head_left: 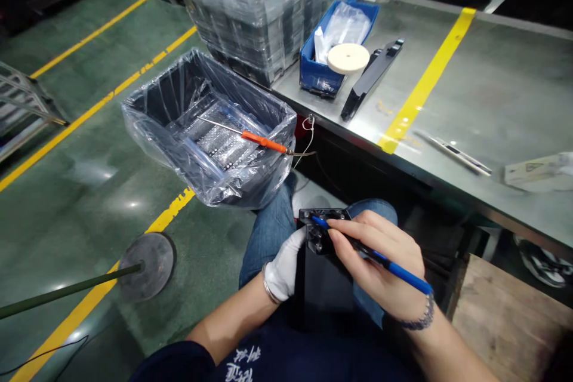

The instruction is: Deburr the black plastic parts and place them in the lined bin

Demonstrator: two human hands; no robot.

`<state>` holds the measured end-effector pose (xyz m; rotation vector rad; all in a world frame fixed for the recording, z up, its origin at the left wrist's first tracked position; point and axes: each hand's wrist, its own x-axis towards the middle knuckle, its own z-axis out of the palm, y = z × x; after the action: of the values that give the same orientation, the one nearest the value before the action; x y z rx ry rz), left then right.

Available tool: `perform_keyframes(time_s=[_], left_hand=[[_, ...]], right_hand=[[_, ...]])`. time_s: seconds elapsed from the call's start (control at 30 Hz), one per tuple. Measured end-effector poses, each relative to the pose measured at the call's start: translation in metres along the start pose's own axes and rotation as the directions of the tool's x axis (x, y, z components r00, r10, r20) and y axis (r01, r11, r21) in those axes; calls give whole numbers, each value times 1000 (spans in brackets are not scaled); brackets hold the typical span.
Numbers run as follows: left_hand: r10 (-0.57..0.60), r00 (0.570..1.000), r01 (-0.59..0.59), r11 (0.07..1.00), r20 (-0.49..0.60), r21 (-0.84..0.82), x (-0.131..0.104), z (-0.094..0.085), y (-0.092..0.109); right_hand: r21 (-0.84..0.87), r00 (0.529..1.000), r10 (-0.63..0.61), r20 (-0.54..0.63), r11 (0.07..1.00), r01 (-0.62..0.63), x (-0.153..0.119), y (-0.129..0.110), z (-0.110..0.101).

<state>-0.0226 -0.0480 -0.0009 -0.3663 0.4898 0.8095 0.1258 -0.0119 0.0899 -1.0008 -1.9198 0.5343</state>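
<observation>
Gripping a black part point(323, 230) over the lap, the left hand point(286, 265) wears a white glove and closes round the part's near edge; most of its fingers are hidden behind the part, and the part's lower length runs down into shadow between the knees, so its full shape is hard to make out. The right hand point(380, 262) is bare and pinches a blue tool point(380, 259) like a pen, its tip touching the part's top face at about 11 o'clock from the hand. What the tip meets is too small to tell.

At 10 o'clock from the hands a bin point(210, 125) lined with clear plastic sits on the floor, with an orange-handled tool point(264, 141) lying across its rim; the trays inside are blurred by the film. At 12 o'clock, on the steel bench point(492, 89), stand a wrapped stack point(259, 6), cut off by the top edge, a blue box point(320, 68) with a white disc point(348, 58) on its rim, and a long black piece point(371, 77) just beside it. At 2 o'clock a pale carton point(539, 170) is cut off by the right edge.
</observation>
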Motion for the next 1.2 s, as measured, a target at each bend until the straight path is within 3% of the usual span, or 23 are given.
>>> perform_keyframes(time_s=[0.13,0.3,0.63,0.77,1.2], left_hand=[[79,997,-78,997,7,-20,3,-3,-4],[-24,1000,24,1000,-10,12,-2,4,-2],[-40,992,23,990,123,139,-1,8,3],[-59,991,41,989,123,145,-3,10,3],[53,995,-68,981,86,182,-3,1,5]], right_hand=[[-31,1000,-29,4,999,29,3,3,7],[-32,999,-41,1,999,41,3,1,7],[41,1000,-5,-2,999,5,-18,-3,1],[55,1000,-2,-1,999,2,-20,-4,2],[79,1000,0,23,997,-2,-21,-9,1]])
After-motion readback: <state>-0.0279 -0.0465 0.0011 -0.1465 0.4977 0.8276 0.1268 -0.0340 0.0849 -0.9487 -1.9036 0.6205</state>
